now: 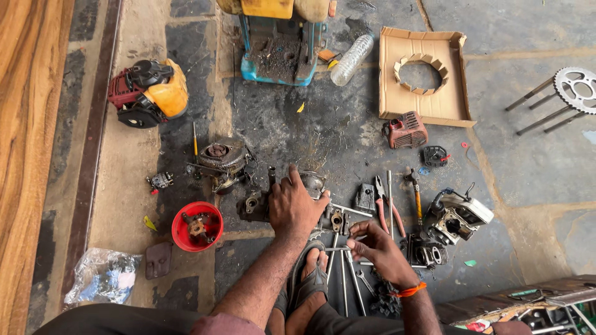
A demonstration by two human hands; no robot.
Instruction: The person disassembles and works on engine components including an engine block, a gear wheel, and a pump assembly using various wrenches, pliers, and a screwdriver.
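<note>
Grey engine block (323,205) under flat open left hand (293,208) | right hand (379,248) pinches thin rod (338,249) | tools crowd right

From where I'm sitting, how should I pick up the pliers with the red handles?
Take the pliers by their two red handles, which splay toward you, with the jaws pointing away. Come in from the right hand, which is nearest; the handles lie just beyond it. Approach from above, since a hammer and metal rods lie close alongside.
</note>
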